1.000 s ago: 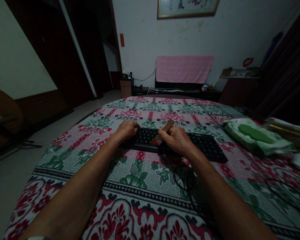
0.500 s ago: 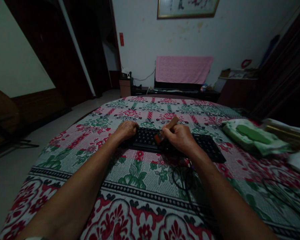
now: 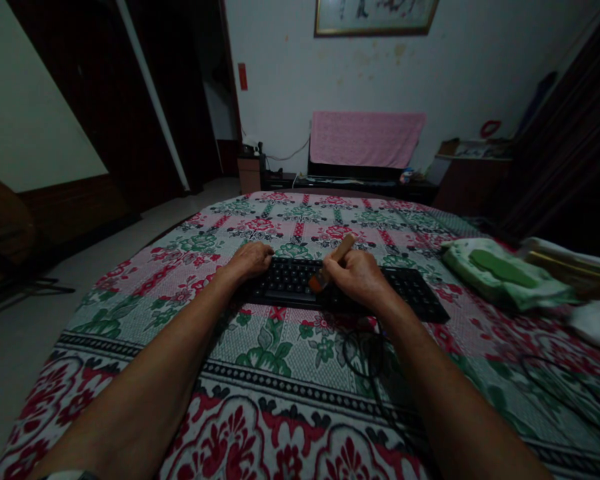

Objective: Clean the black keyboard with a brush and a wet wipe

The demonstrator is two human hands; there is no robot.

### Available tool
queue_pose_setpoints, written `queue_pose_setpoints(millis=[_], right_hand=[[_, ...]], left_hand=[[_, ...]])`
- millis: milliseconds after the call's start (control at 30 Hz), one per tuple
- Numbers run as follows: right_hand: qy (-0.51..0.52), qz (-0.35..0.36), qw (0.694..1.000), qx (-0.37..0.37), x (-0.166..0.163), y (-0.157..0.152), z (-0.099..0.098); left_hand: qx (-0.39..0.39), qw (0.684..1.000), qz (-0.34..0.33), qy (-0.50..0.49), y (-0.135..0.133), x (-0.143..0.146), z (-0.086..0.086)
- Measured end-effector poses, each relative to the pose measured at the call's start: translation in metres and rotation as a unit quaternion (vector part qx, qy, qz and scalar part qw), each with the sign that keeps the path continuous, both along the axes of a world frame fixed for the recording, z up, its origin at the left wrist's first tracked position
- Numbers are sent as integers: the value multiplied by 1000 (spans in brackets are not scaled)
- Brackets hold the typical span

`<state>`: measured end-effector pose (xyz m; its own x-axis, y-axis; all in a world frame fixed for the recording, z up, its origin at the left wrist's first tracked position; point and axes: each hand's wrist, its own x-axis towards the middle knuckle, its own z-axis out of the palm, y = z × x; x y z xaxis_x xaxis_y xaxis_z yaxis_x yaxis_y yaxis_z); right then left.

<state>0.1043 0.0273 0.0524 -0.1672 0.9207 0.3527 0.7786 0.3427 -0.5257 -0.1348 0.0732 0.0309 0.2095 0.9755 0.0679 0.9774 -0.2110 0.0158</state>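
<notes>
A black keyboard (image 3: 286,283) lies on a patterned cloth. My left hand (image 3: 251,258) is closed over its left end, fingers curled at the far edge and partly hidden from me. Closed around the wooden handle of a flat paintbrush (image 3: 321,278), my right hand (image 3: 355,270) is above the middle of the keyboard. The reddish-brown bristles point down onto the keys, and the handle leans up and away to the right. My right hand and wrist cover part of the keys.
A black cable (image 3: 373,380) loops on the floral cloth (image 3: 265,360) near my right forearm. To the right lie a green-and-white wipes pack (image 3: 505,270) and a crumpled white item (image 3: 597,323). A pink towel (image 3: 367,138) hangs by the far wall.
The keyboard and my left hand sit very slightly farther left in view. The brush stays on the keys in almost the same place, still in my right hand.
</notes>
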Motion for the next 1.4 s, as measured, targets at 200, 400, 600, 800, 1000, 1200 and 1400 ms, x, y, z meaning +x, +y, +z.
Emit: queue_pose_setpoints(millis=[200,400,600,800,1000,1200,1400], right_hand=[[16,21,999,-29,3,1,1],[26,20,999,-22,0,0,0],[60,7,997,-47,2,3,-3],[97,57,994,-6,-6,13,-5],[108,115,987,18,-14,13,-15],[63,174,983,1,-10,22,-16],[12,237,971,-4,-19,27,-3]], left_hand=[[-28,999,-7,-28,-4,-1,8],[-41,997,-23,-69,-3,-3,8],[-81,983,-83,-146,-4,1,4],[-78,982,-81,-153,-3,-2,4],[-53,985,-49,-154,-3,0,3],[-44,988,-44,-139,6,2,0],[-43,990,-56,-125,7,5,0]])
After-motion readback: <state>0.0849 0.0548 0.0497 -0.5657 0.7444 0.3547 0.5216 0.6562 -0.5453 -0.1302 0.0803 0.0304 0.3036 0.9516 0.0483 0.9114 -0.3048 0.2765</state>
